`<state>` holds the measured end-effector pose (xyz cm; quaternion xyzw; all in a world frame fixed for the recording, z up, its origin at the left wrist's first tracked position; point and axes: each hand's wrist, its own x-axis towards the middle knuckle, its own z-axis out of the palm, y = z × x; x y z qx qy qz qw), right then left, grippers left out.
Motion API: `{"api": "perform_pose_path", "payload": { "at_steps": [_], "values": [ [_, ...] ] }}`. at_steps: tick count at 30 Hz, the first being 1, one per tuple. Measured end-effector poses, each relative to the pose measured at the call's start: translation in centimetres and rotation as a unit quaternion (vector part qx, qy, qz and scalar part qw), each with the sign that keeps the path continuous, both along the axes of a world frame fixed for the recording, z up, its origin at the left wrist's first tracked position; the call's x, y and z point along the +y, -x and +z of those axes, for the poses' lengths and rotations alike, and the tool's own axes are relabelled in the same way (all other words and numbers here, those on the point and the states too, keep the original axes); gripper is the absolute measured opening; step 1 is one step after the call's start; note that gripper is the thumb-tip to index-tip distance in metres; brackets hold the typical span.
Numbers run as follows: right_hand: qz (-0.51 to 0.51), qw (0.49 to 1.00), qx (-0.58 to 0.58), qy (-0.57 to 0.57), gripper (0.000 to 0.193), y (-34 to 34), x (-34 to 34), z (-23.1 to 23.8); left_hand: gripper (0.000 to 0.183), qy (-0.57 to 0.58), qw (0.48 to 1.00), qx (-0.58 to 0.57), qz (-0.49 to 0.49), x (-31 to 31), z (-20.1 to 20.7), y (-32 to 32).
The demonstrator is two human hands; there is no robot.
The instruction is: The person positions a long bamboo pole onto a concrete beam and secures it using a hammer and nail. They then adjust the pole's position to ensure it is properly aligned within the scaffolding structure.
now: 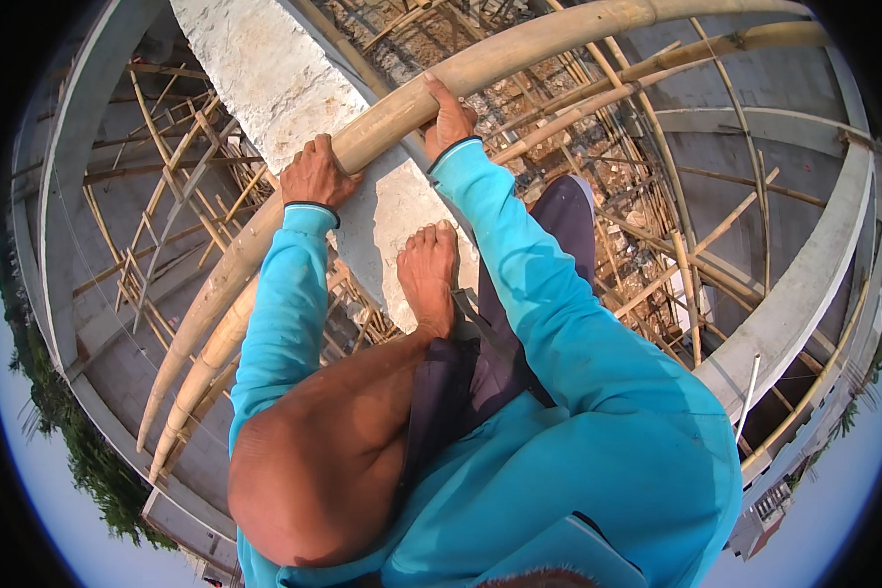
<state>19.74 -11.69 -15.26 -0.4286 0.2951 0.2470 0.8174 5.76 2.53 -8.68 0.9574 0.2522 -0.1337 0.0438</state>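
Note:
A thick bamboo pole (529,57) runs from the upper right down to the lower left, crossing over a rough concrete beam (265,88). My left hand (316,178) is closed on the pole, knuckles up, over the beam's left edge. Farther right along the same pole, my right hand (450,120) grips it from the near side, with one digit laid on its top; the other fingers are partly hidden. My bare foot (427,277) rests on the beam just below the pole, between my two turquoise sleeves.
A second bamboo pole (211,363) lies alongside at the lower left. Bamboo scaffolding (171,176) stands far below on the left, with more upright and slanting poles (691,299) on the right. Concrete beams (794,333) frame drops on both sides, with rubble (559,137) at the bottom.

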Motion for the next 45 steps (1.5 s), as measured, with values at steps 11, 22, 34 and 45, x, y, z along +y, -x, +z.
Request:
{"api": "perform_pose_path", "payload": {
  "at_steps": [11, 22, 34, 45],
  "values": [
    [0.345, 0.929, -0.108, 0.079, 0.11, 1.3, -16.5, -8.4, 0.058, 0.027, 0.999, 0.033, -0.019, 1.0, 0.8, -0.5],
    [0.552, 0.807, -0.204, 0.055, 0.14, 2.1, -14.2, -5.9, 0.056, 0.032, 0.999, 0.028, -0.035, 0.8, 0.9, -1.3],
    [0.477, 0.852, -0.075, 0.202, 0.059, 0.6, -13.9, -2.0, 0.059, 0.033, 0.999, 0.013, -0.008, 0.8, 0.9, -1.0],
    [0.493, 0.79, -0.178, 0.319, 0.057, 2.0, -12.8, -0.6, 0.064, -0.007, 1.0, 0.005, -0.017, 1.7, -0.2, 0.3]
  ]
}}
